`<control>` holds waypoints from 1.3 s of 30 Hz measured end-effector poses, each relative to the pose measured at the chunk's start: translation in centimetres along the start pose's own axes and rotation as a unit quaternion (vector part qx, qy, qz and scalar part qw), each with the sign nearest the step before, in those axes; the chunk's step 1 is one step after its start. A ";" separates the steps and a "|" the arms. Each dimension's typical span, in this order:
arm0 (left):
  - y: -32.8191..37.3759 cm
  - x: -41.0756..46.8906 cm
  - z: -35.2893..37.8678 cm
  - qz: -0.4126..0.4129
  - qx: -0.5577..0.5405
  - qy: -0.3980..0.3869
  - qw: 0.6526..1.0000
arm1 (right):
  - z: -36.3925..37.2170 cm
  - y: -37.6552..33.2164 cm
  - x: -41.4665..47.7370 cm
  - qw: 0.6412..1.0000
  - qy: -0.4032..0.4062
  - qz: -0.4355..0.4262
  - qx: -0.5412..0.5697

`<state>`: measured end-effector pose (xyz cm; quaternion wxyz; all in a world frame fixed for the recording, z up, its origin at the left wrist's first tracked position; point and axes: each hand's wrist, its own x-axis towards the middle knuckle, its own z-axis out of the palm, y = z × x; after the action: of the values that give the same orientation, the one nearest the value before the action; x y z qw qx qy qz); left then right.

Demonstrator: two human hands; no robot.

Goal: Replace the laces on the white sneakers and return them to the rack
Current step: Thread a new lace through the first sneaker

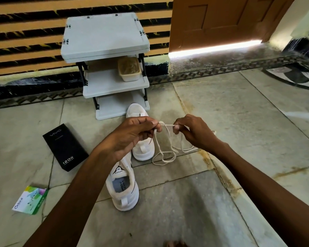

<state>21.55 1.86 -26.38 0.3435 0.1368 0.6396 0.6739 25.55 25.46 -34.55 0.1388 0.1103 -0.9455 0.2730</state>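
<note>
Head view. Left hand (132, 136) and right hand (196, 134) each pinching the white lace (168, 125). Short span taut between the fingers (154, 124), the rest drooping in loose loops to the floor (239, 122) below. Far sneaker (143, 154) directly under the left fingers, near sneaker (122, 189) closer in.

Likely trouble: loops cinching into a knot if pulled, thin end slipping the pinch, slack picking up grime off the stained slabs.

White rack (105, 41) beyond the fingers, against a striped wall. Black vivo box (65, 147) to their left. Wooden door (212, 24) beyond, right.
</note>
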 end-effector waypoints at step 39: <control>-2.1 -1.2 0.1 0.031 0.537 0.222 0.813 | -1.2 -6.5 -0.8 0.975 -0.063 0.214 -0.008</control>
<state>23.10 1.08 -28.07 0.0428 0.1659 0.9541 0.2456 28.42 20.86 -30.66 0.0186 -0.0786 -0.9561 0.2815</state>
